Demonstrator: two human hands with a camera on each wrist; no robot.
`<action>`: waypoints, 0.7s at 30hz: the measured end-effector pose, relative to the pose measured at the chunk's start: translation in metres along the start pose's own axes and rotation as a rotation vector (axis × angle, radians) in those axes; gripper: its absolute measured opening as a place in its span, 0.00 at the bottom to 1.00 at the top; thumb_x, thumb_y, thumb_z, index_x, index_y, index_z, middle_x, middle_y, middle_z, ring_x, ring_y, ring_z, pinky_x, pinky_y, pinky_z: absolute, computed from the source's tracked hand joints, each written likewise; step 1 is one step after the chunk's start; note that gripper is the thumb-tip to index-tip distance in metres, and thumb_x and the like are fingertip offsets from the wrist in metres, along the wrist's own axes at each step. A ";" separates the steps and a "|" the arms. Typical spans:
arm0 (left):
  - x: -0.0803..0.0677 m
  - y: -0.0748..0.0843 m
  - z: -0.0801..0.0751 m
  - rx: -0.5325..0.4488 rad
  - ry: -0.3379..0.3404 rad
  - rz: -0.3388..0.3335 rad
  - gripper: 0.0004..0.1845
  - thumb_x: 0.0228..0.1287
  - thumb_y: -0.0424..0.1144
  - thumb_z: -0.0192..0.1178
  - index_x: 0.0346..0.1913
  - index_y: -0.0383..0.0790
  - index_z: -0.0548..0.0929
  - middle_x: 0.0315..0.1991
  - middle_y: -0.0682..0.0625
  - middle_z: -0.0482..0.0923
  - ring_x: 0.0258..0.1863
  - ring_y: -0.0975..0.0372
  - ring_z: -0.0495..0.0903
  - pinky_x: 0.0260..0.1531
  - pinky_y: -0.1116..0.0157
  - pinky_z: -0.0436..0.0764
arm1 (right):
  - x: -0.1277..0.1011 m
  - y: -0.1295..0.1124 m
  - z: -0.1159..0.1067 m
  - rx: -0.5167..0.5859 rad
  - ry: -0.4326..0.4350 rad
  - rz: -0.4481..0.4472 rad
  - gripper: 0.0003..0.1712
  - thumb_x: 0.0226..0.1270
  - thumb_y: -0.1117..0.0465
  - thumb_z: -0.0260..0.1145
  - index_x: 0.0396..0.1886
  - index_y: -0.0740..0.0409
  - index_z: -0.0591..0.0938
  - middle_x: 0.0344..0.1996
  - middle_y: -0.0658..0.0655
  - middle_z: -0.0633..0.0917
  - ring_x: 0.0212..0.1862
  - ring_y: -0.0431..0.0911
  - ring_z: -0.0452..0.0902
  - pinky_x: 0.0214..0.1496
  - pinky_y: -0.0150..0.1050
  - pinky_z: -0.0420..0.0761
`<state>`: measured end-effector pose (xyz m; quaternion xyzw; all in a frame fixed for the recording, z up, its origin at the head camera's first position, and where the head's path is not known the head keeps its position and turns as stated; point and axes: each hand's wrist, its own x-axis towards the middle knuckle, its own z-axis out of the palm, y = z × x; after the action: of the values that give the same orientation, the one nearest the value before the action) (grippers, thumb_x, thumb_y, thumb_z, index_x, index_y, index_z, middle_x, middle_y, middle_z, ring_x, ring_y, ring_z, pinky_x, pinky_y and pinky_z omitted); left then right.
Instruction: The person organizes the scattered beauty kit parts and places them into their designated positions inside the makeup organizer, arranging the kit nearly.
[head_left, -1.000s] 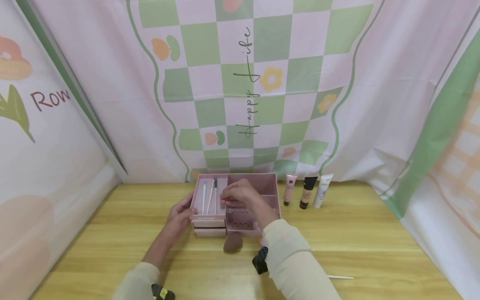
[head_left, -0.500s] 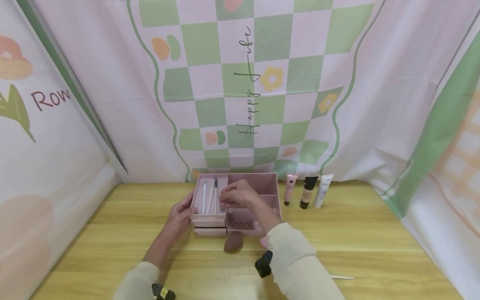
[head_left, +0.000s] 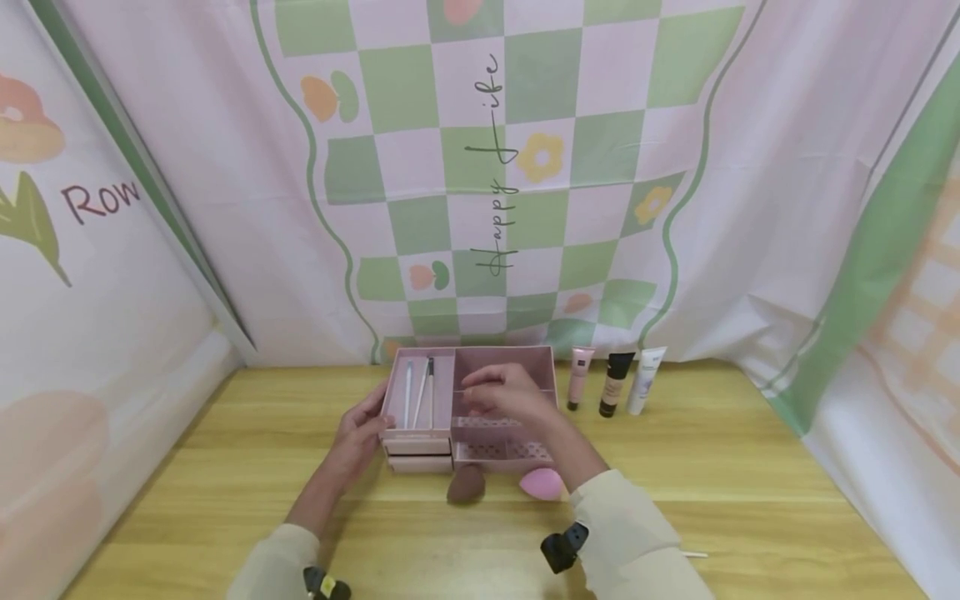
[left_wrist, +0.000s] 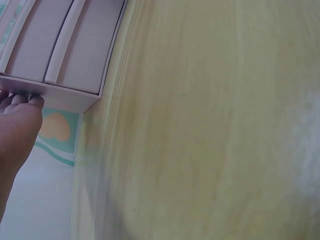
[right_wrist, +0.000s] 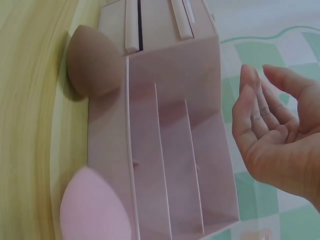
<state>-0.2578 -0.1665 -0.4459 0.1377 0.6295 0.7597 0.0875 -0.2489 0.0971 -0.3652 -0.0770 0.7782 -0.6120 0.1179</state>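
A pink makeup organizer [head_left: 504,360] stands against the backdrop. My left hand [head_left: 360,435] holds its left side, thumb at the front corner and fingers along the outer wall, where the left wrist view shows the fingertips [left_wrist: 36,100]. Over the right-hand compartments [right_wrist: 165,150] hovers my right hand [head_left: 516,400], fingers loosely bent and nothing between them. Several slender sticks [head_left: 408,396], one dark-tipped like a brush [head_left: 431,392], lie in the top left tray [head_left: 444,367]. In front of the organizer sit a brown makeup sponge [head_left: 467,485] and a pink makeup sponge [head_left: 542,483].
To the organizer's right stand a pink tube [head_left: 579,379], a black-capped tube [head_left: 615,385] and a white tube [head_left: 646,382]. Two drawers [head_left: 418,455] lie under the tray. A thin white stick [head_left: 696,554] on the table is partly hidden by my right sleeve [head_left: 637,533].
My right hand has moved right, from the tray's edge to over the compartments. The pink sponge, mostly covered by my arm before, now shows. The left hand stays put.
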 end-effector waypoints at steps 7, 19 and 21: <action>0.000 -0.001 -0.001 -0.012 0.009 -0.001 0.38 0.63 0.25 0.47 0.76 0.33 0.48 0.80 0.39 0.42 0.78 0.48 0.47 0.62 0.78 0.69 | -0.013 0.005 -0.017 -0.066 -0.014 -0.048 0.23 0.66 0.60 0.62 0.58 0.67 0.78 0.50 0.68 0.86 0.39 0.46 0.87 0.50 0.45 0.87; -0.001 -0.003 -0.002 -0.023 0.002 0.018 0.38 0.62 0.25 0.47 0.76 0.33 0.48 0.80 0.38 0.42 0.77 0.46 0.47 0.62 0.78 0.70 | -0.032 0.015 -0.043 -0.180 -0.036 -0.083 0.23 0.65 0.59 0.63 0.58 0.66 0.78 0.50 0.70 0.84 0.43 0.51 0.86 0.51 0.45 0.87; 0.000 -0.003 -0.002 -0.027 -0.005 0.019 0.39 0.62 0.25 0.47 0.76 0.32 0.48 0.80 0.38 0.41 0.77 0.46 0.47 0.62 0.78 0.70 | -0.037 0.017 -0.050 -0.229 -0.033 -0.090 0.23 0.65 0.59 0.63 0.57 0.65 0.79 0.49 0.69 0.86 0.43 0.52 0.86 0.51 0.44 0.87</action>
<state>-0.2583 -0.1677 -0.4493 0.1446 0.6174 0.7687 0.0837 -0.2271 0.1571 -0.3672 -0.1347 0.8367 -0.5226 0.0936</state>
